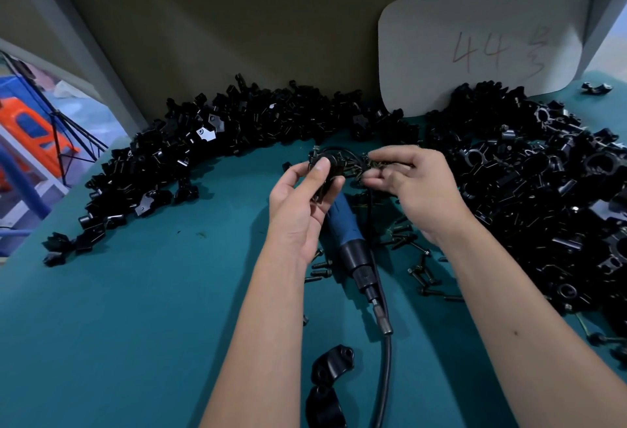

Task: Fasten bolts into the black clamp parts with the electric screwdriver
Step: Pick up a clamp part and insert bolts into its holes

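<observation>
My left hand (307, 203) holds a black clamp part (326, 169) up over the middle of the green table (142, 308), thumb on top of it. Just to its right, my right hand (412, 186) pinches small bolts (375, 165) between the fingertips, close to the clamp. The electric screwdriver (353, 251), blue body with black nose and metal bit, lies on the table below both hands, bit pointing toward me, with its black cable (385, 370) beside it. Loose bolts (419, 271) are scattered to its right.
A long heap of black clamp parts (217, 135) curves along the back and left. A larger pile (543, 196) fills the right side. Two curved clamp halves (327, 383) lie near the front edge. A white card marked 44 (475, 50) leans on the back wall.
</observation>
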### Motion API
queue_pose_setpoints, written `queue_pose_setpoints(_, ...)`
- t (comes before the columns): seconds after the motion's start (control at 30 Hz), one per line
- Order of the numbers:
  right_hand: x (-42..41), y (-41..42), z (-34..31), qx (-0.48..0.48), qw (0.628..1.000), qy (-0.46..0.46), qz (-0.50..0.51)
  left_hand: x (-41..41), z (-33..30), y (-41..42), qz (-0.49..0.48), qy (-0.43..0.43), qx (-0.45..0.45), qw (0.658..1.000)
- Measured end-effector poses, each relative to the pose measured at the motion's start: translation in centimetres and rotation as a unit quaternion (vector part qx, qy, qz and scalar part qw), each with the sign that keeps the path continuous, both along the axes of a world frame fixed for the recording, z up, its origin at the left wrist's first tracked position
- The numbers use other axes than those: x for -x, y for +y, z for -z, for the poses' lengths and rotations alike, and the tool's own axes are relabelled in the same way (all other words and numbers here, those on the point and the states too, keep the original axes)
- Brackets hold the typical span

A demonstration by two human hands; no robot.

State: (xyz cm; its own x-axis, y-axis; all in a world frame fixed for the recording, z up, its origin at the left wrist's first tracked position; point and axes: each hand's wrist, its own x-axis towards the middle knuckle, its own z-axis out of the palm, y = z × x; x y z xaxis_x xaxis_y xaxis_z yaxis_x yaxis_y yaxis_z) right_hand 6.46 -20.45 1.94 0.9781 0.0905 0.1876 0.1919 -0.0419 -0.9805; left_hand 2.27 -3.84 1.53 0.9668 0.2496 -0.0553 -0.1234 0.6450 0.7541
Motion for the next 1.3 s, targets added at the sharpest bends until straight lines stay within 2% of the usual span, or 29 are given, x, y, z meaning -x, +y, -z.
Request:
queue_pose_setpoints(0.1,0.4,-0.1,-0.3,-0.072,0.996,0.024,-0.05,0.3,-0.2,0.0,0.016,-0.014,-0.018,1.0)
queue_pose_setpoints(0.2,0.7,0.2,-0.8,-0.125,0.991,-0.011,-0.055,0.6,-0.5,-0.2,0.023,-0.029,-0.033,0.999)
queue_pose_setpoints(0.37,1.5,0.8,-1.5,-0.138,0.988,-0.072,-0.016,0.9,-0.7,-0.2,0.051,-0.031,-0.063,0.996)
queue_pose_setpoints(0.53,1.7,0.9,-1.6,-0.141,0.988,-0.062,-0.016,1.0,-0.5,-0.3,0.078,-0.033,-0.101,0.991)
queue_pose_setpoints(0.77,1.6,0.9,-1.2,-0.095,0.992,-0.056,-0.057,1.0,-0.3,0.0,0.081,-0.033,-0.105,0.991)
queue_pose_setpoints(1.07,1.9,0.8,-1.8,-0.19,0.968,0.022,-0.16,1.0,-0.5,-0.4,0.119,-0.052,-0.05,0.99)
queue_pose_setpoints(1.23,2.2,1.6,-1.8,-0.186,0.98,0.028,-0.069,1.0,-0.6,-0.7,0.115,-0.061,-0.101,0.986)
queue_pose_setpoints(1.3,2.1,1.5,-1.6,-0.184,0.98,0.03,-0.066,1.0,-0.6,-0.8,0.114,-0.061,-0.105,0.986)
